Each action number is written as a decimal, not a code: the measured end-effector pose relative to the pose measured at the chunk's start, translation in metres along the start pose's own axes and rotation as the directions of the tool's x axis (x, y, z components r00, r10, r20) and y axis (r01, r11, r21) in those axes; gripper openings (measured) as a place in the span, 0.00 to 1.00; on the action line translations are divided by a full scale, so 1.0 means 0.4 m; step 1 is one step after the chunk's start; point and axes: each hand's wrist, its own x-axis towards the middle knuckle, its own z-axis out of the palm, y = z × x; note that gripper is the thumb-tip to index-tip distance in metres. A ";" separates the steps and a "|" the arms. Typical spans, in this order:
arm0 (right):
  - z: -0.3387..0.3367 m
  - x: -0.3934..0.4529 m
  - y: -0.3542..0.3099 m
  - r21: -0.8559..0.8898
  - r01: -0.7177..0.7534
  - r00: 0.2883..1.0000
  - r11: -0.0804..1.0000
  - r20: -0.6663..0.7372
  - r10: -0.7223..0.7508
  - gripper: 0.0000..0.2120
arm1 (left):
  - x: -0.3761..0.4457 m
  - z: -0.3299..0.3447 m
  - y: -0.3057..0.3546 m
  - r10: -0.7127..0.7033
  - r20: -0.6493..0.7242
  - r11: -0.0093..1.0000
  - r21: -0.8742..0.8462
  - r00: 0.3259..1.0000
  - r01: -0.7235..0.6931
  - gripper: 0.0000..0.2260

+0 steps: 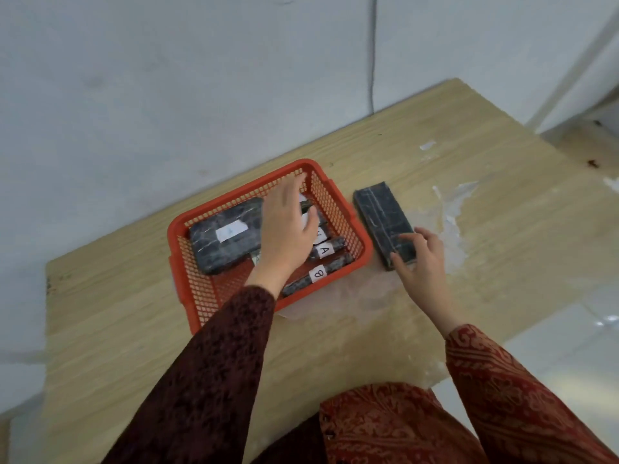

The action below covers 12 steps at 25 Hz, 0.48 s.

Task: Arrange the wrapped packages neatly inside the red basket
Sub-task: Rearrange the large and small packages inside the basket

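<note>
A red mesh basket (197, 293) sits on the wooden table. Inside lies a large dark wrapped package (217, 252) with a white label, flat on the left. On the right stand narrower packages on edge, one labelled A (330, 250) and one labelled 8 (313, 277). My left hand (288, 226) hovers over the basket's middle with fingers spread, covering further packages. Another long dark package (382, 219) lies flat on the table right of the basket. My right hand (420, 259) grips its near end, thumb on one side, fingers on top.
The table (134, 329) stands against a pale wall at the back and left. A thin clear plastic sheet (445, 222) lies under the outside package and the basket's right side. The table's right edge drops to a tiled floor (569, 346).
</note>
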 end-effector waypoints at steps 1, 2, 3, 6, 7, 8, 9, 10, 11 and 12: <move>0.009 0.000 0.007 -0.027 -0.030 0.999 0.999 0.019 0.031 0.20 | 0.045 0.027 0.034 0.070 0.089 0.998 0.001 0.994 -0.070 0.22; 0.017 0.000 0.013 -0.068 -0.061 0.998 0.996 0.028 0.063 0.23 | 0.087 0.060 0.066 0.137 0.182 0.990 0.017 0.974 -0.142 0.23; 0.028 0.002 0.015 -0.118 -0.082 0.996 0.990 0.036 0.087 0.27 | 0.125 0.094 0.088 0.186 0.272 0.978 0.043 0.944 -0.205 0.24; 0.063 0.003 0.018 -0.206 -0.142 0.988 0.968 0.035 0.152 0.38 | 0.220 0.191 0.113 0.218 0.528 0.936 0.124 0.821 -0.328 0.26; 0.075 0.003 0.023 -0.214 -0.161 0.985 0.963 0.028 0.171 0.40 | 0.249 0.222 0.114 0.188 0.600 0.929 0.148 0.777 -0.339 0.27; 0.087 -0.001 0.028 -0.224 -0.174 0.983 0.959 0.024 0.184 0.42 | 0.273 0.251 0.111 0.146 0.655 0.928 0.169 0.741 -0.332 0.29; 0.098 -0.005 0.032 -0.238 -0.180 0.982 0.954 0.016 0.189 0.42 | 0.293 0.277 0.107 0.106 0.693 0.930 0.184 0.713 -0.318 0.30; 0.107 -0.007 0.039 -0.256 -0.186 0.981 0.948 0.006 0.194 0.42 | 0.311 0.304 0.104 0.077 0.720 0.934 0.189 0.690 -0.302 0.32; 0.113 -0.008 0.045 -0.279 -0.188 0.981 0.942 0.003 0.196 0.41 | 0.324 0.327 0.098 0.052 0.738 0.941 0.189 0.673 -0.279 0.33; 0.117 -0.007 0.052 -0.303 -0.188 0.980 0.934 0.008 0.200 0.39 | 0.334 0.349 0.092 0.028 0.758 0.950 0.182 0.652 -0.253 0.34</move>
